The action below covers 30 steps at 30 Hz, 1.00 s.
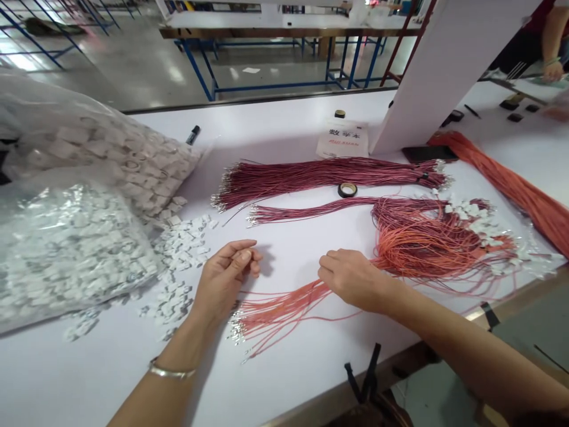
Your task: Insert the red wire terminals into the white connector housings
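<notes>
My left hand (229, 271) is above the table, its fingers curled and the thumb pressed to them. Whatever it may pinch is hidden. Under and beside it are the silvery terminal ends of a bundle of orange wires (284, 305), fanned out on the white tabletop. My right hand (349, 277) is closed over this bundle farther along, fingers bent down and thumb hidden; the wires narrow together beneath it. Small white plastic connectors (184, 243) lie in a loose heap left of my left hand. Right of my right hand is a looped tangle of orange and dark red wires (413, 243) with white connectors on its ends.
Clear bags of white connectors (75, 249) and larger whitish parts (128, 160) stand at left. Dark red wire bundles (302, 178) lie behind my hands, with a black tape roll (347, 190) and a marker (193, 135). A white post (448, 71) rises at right. Another person's hand (553, 70) shows far right.
</notes>
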### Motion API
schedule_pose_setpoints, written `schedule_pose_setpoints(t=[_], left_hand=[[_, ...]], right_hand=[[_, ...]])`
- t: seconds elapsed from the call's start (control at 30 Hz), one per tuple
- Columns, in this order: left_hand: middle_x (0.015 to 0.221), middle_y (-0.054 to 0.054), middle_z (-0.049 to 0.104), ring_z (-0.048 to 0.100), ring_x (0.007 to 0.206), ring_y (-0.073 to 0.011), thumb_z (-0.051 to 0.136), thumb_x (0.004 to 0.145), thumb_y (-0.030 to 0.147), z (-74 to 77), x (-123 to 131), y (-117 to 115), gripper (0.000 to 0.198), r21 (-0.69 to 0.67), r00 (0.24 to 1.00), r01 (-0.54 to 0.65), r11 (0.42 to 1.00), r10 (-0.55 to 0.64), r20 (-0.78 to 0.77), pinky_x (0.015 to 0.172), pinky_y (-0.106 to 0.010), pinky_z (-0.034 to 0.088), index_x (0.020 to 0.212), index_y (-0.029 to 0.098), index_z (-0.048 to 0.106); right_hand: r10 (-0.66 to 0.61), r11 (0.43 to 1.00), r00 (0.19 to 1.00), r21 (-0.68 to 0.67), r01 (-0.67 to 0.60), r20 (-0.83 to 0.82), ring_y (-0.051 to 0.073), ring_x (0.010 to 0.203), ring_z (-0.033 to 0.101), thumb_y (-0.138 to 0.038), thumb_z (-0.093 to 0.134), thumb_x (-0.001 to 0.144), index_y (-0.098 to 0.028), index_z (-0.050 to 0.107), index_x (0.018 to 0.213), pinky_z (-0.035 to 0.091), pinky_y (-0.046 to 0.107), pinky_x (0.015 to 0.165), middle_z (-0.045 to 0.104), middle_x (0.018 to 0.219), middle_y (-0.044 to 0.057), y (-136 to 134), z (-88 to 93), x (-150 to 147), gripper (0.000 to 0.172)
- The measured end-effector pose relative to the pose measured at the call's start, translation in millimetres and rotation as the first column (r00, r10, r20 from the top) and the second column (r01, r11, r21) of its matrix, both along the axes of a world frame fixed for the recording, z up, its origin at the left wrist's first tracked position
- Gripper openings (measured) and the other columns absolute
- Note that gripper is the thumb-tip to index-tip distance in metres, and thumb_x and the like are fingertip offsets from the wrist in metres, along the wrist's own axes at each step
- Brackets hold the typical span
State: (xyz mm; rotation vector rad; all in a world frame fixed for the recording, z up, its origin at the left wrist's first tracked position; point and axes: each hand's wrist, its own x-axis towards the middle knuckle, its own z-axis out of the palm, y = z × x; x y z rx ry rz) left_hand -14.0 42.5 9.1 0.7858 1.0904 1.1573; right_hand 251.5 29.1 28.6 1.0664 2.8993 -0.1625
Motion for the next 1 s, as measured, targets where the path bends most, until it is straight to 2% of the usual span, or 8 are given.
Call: schedule_pose_setpoints(t=[0.23, 0.4, 0.5, 0.6, 0.7, 0.8, 0.9, 1.0], left_hand=[[0.072, -0.001, 0.07, 0.058, 0.055, -0.008, 0.085, 0.068, 0.025, -1.3, -18.7, 4.1, 0.028, 0.019, 0.996, -0.01, 1.0, 0.008, 0.087, 0.055, -0.019, 0.05, 0.093, 0.017, 0.075], [0.078, -0.003, 0.073, 0.064, 0.066, -0.0113, 0.084, 0.069, 0.03, -8.9, -18.7, 1.9, 0.025, 0.101, 0.998, -0.043, 0.994, 0.047, -0.04, 0.067, -0.022, 0.052, 0.09, 0.02, 0.076], [0.084, -0.005, 0.074, 0.066, 0.076, -0.0158, 0.079, 0.076, 0.032, -8.1, -11.7, -2.8, 0.017, 0.198, 0.956, 0.104, 0.975, -0.043, -0.29, 0.076, -0.027, 0.052, 0.088, 0.02, 0.077], [0.092, -0.009, 0.074, 0.066, 0.086, -0.0208, 0.069, 0.085, 0.031, -1.9, -7.1, -7.1, 0.015, 0.273, 0.849, 0.344, 0.899, -0.174, -0.498, 0.082, -0.033, 0.051, 0.09, 0.019, 0.077], [0.091, -0.01, 0.074, 0.066, 0.081, -0.0209, 0.061, 0.09, 0.031, 4.6, -7.2, -9.6, 0.02, 0.277, 0.758, 0.507, 0.816, -0.27, -0.593, 0.076, -0.032, 0.051, 0.09, 0.017, 0.075], [0.08, -0.006, 0.071, 0.064, 0.073, -0.0179, 0.056, 0.092, 0.027, 5.8, -8.2, -12.1, 0.021, 0.246, 0.628, 0.609, 0.754, -0.27, -0.729, 0.07, -0.028, 0.05, 0.088, 0.017, 0.074], [0.081, -0.006, 0.072, 0.065, 0.076, -0.018, 0.053, 0.092, 0.022, 3.6, -3.6, -17.2, 0.02, 0.266, 0.526, 0.678, 0.686, -0.2, -0.827, 0.073, -0.028, 0.049, 0.093, 0.019, 0.073], [0.087, -0.007, 0.073, 0.066, 0.079, -0.0177, 0.05, 0.093, 0.02, 4.0, 5.7, -23.7, 0.023, 0.275, 0.507, 0.752, 0.599, -0.258, -0.822, 0.076, -0.027, 0.05, 0.092, 0.02, 0.073]], right_hand=[[-0.174, 0.95, 0.921, -0.306, 0.063, -0.35, 0.013, 0.076, 0.054, -0.006, 0.06, 0.077, -0.018, 0.057, 0.07, 0.037, 0.023, 0.066, 0.061, 0.078, 0.0, 12.1, -9.4, 10.6, 0.014], [-0.188, 0.954, 0.887, -0.294, 0.062, -0.421, 0.012, 0.065, 0.048, -0.004, 0.055, 0.071, -0.018, 0.053, 0.071, 0.034, 0.023, 0.061, 0.057, 0.072, 0.0, 10.7, -9.7, 0.3, 0.014], [-0.166, 0.965, 0.922, -0.252, 0.078, -0.351, 0.014, 0.068, 0.049, -0.007, 0.053, 0.076, -0.017, 0.057, 0.076, 0.033, 0.025, 0.063, 0.06, 0.077, 0.002, 8.8, -2.3, -21.8, 0.012], [-0.142, 0.938, 0.905, -0.347, -0.006, -0.4, 0.012, 0.068, 0.05, -0.007, 0.052, 0.082, -0.017, 0.061, 0.08, 0.035, 0.024, 0.065, 0.062, 0.078, 0.002, 8.4, 9.0, -46.2, 0.013], [-0.171, 0.81, 0.779, -0.536, -0.237, -0.603, 0.009, 0.063, 0.05, -0.016, 0.056, 0.088, -0.017, 0.064, 0.08, 0.036, 0.021, 0.063, 0.06, 0.072, -0.003, 12.7, 17.2, -62.4, 0.011], [-0.378, 0.684, 0.598, -0.648, -0.334, -0.707, 0.009, 0.062, 0.051, -0.026, 0.057, 0.09, -0.018, 0.066, 0.08, 0.039, 0.02, 0.061, 0.059, 0.068, -0.004, 22.1, 12.8, -69.9, 0.016], [-0.575, 0.661, 0.428, -0.704, -0.259, -0.697, 0.009, 0.058, 0.045, -0.033, 0.056, 0.09, -0.017, 0.066, 0.08, 0.037, 0.021, 0.057, 0.052, 0.061, -0.004, 30.6, -5.9, -76.1, 0.021], [-0.703, 0.64, 0.198, -0.729, -0.244, -0.683, 0.008, 0.051, 0.035, -0.04, 0.057, 0.09, -0.017, 0.066, 0.085, 0.03, 0.022, 0.05, 0.04, 0.054, -0.007, 33.4, -27.3, -84.4, 0.026]])
